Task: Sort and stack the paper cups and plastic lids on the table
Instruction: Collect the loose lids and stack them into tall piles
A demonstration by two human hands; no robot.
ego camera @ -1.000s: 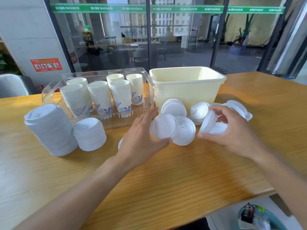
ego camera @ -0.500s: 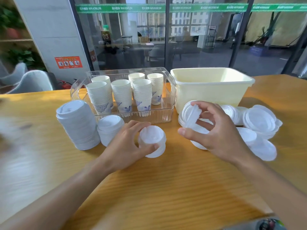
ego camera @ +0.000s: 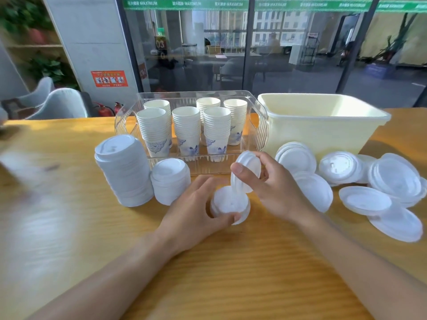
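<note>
Left hand [ego camera: 191, 213] curled round a short lid stack [ego camera: 230, 205] on the surface [ego camera: 231, 273] mid-front — right hand [ego camera: 275, 190] pinching a tilted lid [ego camera: 246, 169] just above. Far-left edge blurred.

Single head-worn wide-angle view, looking forward and down across the wooden table [ego camera: 208, 273], sitting close over both forearms; glass wall [ego camera: 288, 42] filling background.

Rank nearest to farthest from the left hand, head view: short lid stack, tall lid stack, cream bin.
1. Short lid stack, just left of the left hand.
2. Tall lid stack, farther left.
3. Cream bin, back right.
</note>
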